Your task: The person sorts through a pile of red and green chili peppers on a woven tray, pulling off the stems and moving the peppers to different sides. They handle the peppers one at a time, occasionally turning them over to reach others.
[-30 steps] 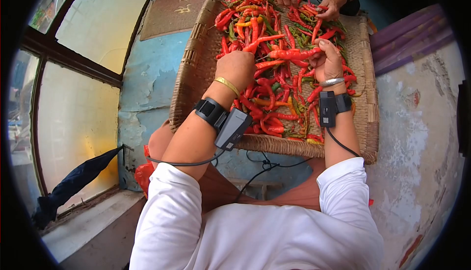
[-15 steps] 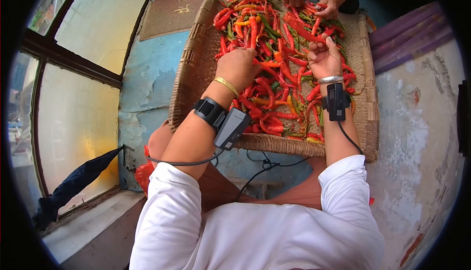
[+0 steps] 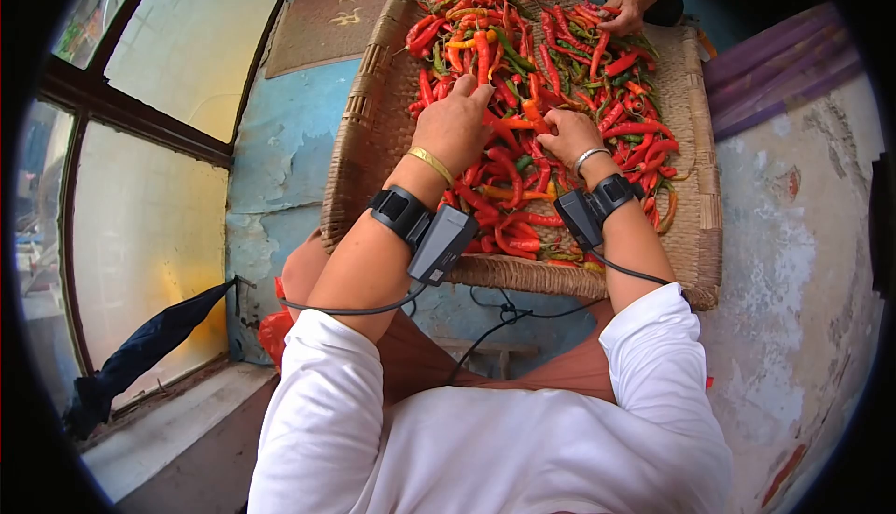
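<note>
A wide, shallow woven straw tray (image 3: 369, 131) fills the upper middle of the frame and holds a loose spread of long red, orange and green chilli peppers (image 3: 523, 47), laid thin rather than heaped, probably so that each one shows. The left hand (image 3: 455, 126) rests palm down on the peppers at the centre of the frame, fingers loosely bent; the right hand (image 3: 567, 136) lies just beside it, fingertips curled into the peppers. Whether either has hold of one I cannot tell. Another person's hands (image 3: 627, 10) touch the peppers at the top edge
</note>
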Demonstrator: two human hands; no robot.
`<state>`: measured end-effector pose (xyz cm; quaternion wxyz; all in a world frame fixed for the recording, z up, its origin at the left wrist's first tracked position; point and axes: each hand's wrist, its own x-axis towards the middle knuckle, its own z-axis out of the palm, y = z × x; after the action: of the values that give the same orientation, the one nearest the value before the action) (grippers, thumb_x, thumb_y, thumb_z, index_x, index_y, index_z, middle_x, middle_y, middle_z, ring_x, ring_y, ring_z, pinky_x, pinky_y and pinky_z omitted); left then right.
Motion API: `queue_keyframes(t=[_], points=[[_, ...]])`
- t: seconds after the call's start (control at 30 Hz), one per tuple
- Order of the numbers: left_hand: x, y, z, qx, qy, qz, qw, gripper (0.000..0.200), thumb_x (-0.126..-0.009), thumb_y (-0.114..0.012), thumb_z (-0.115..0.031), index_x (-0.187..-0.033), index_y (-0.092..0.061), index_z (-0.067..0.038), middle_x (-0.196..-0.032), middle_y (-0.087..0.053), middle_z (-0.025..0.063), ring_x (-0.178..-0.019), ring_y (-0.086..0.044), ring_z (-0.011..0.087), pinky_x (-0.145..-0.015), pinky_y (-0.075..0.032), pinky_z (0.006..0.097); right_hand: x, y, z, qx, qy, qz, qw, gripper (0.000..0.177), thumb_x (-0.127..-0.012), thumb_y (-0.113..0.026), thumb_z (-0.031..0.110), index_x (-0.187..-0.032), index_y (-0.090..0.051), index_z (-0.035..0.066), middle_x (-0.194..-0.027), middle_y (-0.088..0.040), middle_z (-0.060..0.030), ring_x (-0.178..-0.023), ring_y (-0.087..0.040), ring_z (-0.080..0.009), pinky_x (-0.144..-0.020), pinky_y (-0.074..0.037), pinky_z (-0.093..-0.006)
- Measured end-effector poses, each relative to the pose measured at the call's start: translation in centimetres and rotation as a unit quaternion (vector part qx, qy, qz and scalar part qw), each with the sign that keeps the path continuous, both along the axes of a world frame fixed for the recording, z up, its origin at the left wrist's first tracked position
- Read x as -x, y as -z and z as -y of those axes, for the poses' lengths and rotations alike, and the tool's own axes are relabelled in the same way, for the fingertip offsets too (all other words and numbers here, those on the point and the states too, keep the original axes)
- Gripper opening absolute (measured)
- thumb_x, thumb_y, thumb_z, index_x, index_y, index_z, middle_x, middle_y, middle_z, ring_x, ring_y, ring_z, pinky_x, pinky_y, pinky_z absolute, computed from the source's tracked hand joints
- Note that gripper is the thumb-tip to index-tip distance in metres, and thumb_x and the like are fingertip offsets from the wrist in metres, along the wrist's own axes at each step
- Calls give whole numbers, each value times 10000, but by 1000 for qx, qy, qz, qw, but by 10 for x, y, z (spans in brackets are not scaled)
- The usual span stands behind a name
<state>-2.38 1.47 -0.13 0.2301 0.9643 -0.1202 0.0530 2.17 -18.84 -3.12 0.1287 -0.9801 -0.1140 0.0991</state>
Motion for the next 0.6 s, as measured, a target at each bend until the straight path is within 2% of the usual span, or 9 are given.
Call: queue_keyframes(t=[0.13,0.3,0.33,0.37,0.43,0.47,0.5,0.57,0.6], points=[[-2,10,-2,-40,33,-19,998,339,-713,-591,-151,-1032,-510,-73,-1017,-503,122,-838,-572,286,-680,-483,382,-3,0,8,-122,-29,-15,992,233,-695,-631,245,-787,-591,35,-764,-608,-104,-725,-584,-246,-657,-455,-348],[-1,8,-5,-118,47,-64,990,219,-737,-517,-92,-949,-560,-57,-982,-516,138,-814,-590,273,-663,-495,375,-2,-33,11,-275,-9,-209,939,164,-729,-612,169,-717,-574,10,-664,-564,-10,-579,-503,-90,-548,-414,-251],[-1,9,-5,-128,48,-80,987,229,-702,-545,-93,-927,-573,-62,-991,-510,132,-817,-578,280,-681,-485,380,-5,-32,16,-359,14,-266,895,129,-766,-594,152,-746,-580,25,-654,-567,-6,-565,-515,-73,-522,-417,-228],[-2,11,-6,-137,49,-96,985,240,-667,-573,-94,-905,-586,-66,-1000,-504,126,-819,-565,287,-699,-475,385,-7,-30,20,-358,13,-267,895,129,-766,-594,152,-746,-580,25,-654,-567,-6,-565,-515,-73,-522,-417,-228],[-3,21,-8,-127,57,-83,987,203,-658,-564,-85,-858,-595,-63,-967,-525,129,-810,-569,290,-690,-476,385,-11,-27,28,-516,54,-246,819,110,-809,-562,134,-809,-552,24,-698,-586,-19,-596,-550,-72,-551,-446,-190],[-4,26,-8,-117,66,-69,989,168,-650,-555,-76,-810,-603,-61,-935,-546,132,-801,-573,293,-682,-477,385,-16,-22,34,-595,82,-239,763,244,-803,-587,178,-947,-548,-15,-692,-588,-39,-613,-562,-92,-545,-459,-203],[-4,23,-8,-117,66,-70,989,168,-650,-555,-76,-810,-603,-61,-935,-546,132,-801,-573,293,-682,-477,385,-13,-27,28,-595,82,-240,763,244,-803,-587,178,-947,-548,-15,-692,-588,-39,-613,-562,-92,-545,-459,-203],[-4,16,-7,-150,78,-114,979,143,-647,-557,-91,-776,-616,-80,-818,-589,127,-774,-581,295,-660,-478,387,-6,-39,12,-716,205,-91,661,379,-804,-588,216,-1075,-505,-36,-720,-601,-64,-644,-573,-109,-560,-462,-208],[-4,16,-7,-150,78,-115,979,143,-647,-557,-91,-776,-616,-80,-818,-589,127,-774,-581,295,-660,-478,387,-10,-28,15,-634,225,-45,739,408,-782,-609,237,-1087,-529,-21,-726,-609,-74,-685,-585,-125,-591,-467,-232]])
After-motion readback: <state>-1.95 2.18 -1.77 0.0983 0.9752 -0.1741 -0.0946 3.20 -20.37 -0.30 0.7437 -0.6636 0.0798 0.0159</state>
